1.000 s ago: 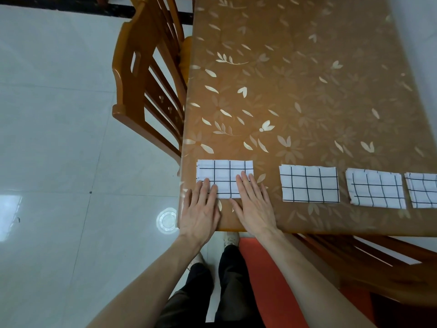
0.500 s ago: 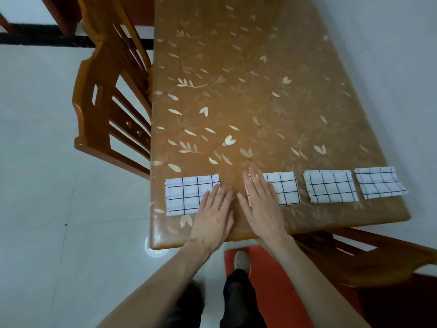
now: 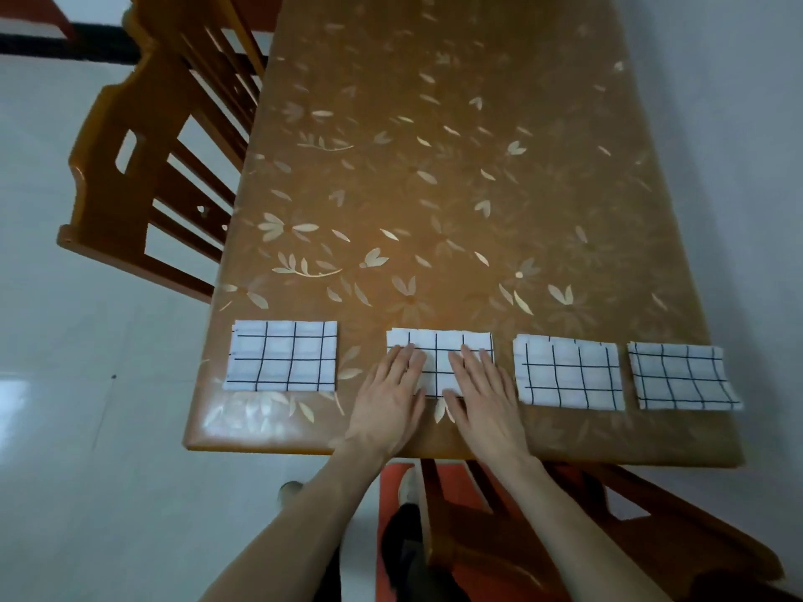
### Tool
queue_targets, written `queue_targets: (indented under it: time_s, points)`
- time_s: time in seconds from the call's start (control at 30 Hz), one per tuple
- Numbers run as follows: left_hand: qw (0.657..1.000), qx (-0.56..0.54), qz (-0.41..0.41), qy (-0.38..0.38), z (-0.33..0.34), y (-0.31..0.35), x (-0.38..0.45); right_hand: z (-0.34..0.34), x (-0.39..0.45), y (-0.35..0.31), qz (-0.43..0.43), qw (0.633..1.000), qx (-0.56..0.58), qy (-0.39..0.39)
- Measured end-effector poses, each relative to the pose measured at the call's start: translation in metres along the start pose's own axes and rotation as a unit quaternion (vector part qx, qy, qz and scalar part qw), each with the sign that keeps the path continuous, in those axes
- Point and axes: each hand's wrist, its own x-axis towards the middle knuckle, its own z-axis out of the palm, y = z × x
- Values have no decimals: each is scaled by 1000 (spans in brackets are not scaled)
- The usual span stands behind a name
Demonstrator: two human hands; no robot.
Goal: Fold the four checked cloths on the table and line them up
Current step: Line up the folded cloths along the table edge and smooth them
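Several folded white cloths with black checks lie in a row along the table's near edge. The leftmost cloth (image 3: pixel 282 356) lies alone near the left corner. On the second cloth (image 3: pixel 439 343) both my hands rest flat, fingers spread: my left hand (image 3: pixel 389 395) covers its left half, my right hand (image 3: pixel 482 395) its right half. The third cloth (image 3: pixel 569 371) and the rightmost cloth (image 3: pixel 682 375) lie untouched to the right. The rightmost one sits slightly askew with a curled corner.
The brown table (image 3: pixel 456 189) has a glossy flower-patterned cover. A wooden chair (image 3: pixel 160 167) stands at its left side, another wooden chair (image 3: pixel 565 536) with a red seat is under the near edge. A pale wall runs along the right.
Both hands left the leftmost cloth and slid right onto the second cloth. The view shifted right and back, bringing the whole row into sight.
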Motion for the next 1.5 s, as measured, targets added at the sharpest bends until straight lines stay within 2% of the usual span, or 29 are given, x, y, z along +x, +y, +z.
queue_targets:
  time_s: [0.2, 0.73, 1.27, 1.4, 1.5]
  points:
    - [997, 23, -41, -61, 21, 17, -7, 13, -3, 18, -24, 1000, -4, -3]
    - [991, 17, -133, 16, 18, -5, -8, 23, 17, -10, -92, 995, 25, 5]
    - [994, 62, -85, -22, 13, -15, -12, 18, 15, -7, -71, 997, 6, 10]
    - [999, 28, -44, 16, 10, -2, -10, 0, 6, -6, -70, 997, 16, 28]
    - [1000, -4, -1, 17, 10, 21, -4, -17, -7, 3, -24, 998, 42, 47]
